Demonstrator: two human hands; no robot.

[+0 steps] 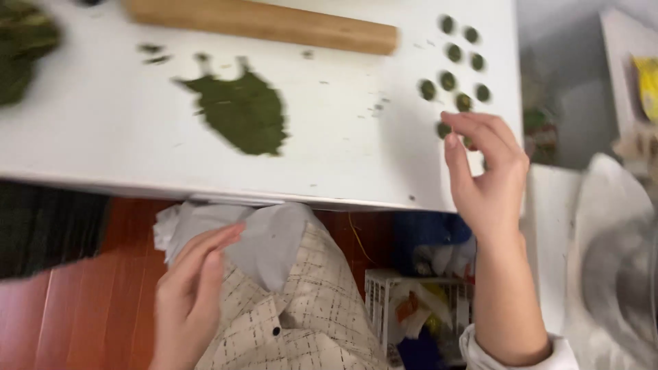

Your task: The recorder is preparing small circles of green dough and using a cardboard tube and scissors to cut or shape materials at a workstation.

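My right hand (pixel 488 173) hovers over the right end of the white table (pixel 103 130), fingers apart and curled, holding nothing. It is right beside several small round green discs (pixel 455 68) laid out in rows, and it hides part of the nearest ones. My left hand (pixel 190 294) is low, below the table edge, fingers apart, resting against a crumpled grey cloth (pixel 264 236) on my checked garment (pixel 308 322). A flat, ragged sheet of green dough (pixel 241 109) lies mid-table.
A long wooden block (pixel 264 24) lies along the table's far side. A dark green lump (pixel 20 48) sits at the far left. Below are a red-brown floor (pixel 82 308), a white basket of oddments (pixel 418 312) and a pale round container (pixel 617 274) at right.
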